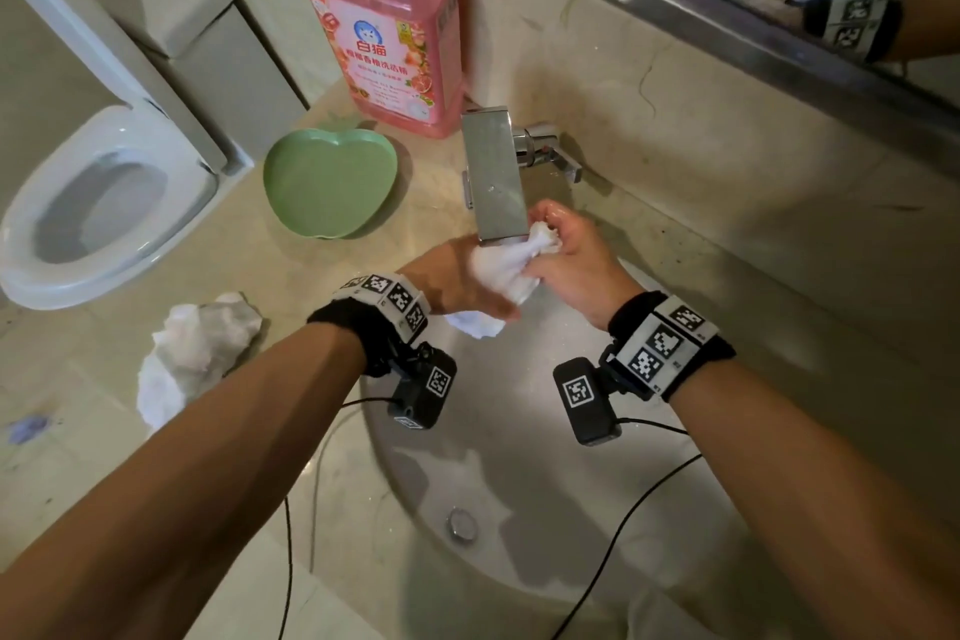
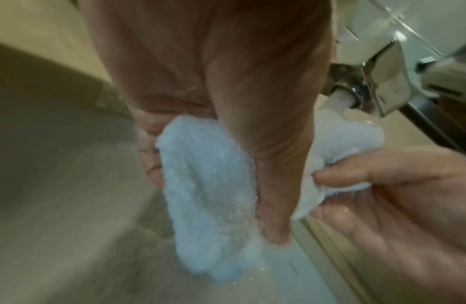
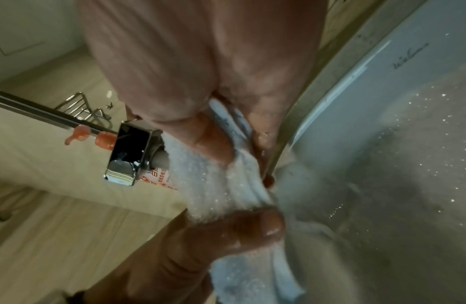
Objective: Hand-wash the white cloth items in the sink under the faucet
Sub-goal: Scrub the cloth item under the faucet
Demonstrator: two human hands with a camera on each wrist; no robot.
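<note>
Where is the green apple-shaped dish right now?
In the head view, the green dish sits on the counter, left of the faucet and just in front of the pink detergent bottle.

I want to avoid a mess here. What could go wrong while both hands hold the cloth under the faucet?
1. Water is spraying off the cloth gripped by the left hand and right hand; it may splash onto the counter.
2. The wrist cameras and their cables hang over the wet sink and could get wet.
3. The second cloth lies near the counter edge and might fall.
</note>
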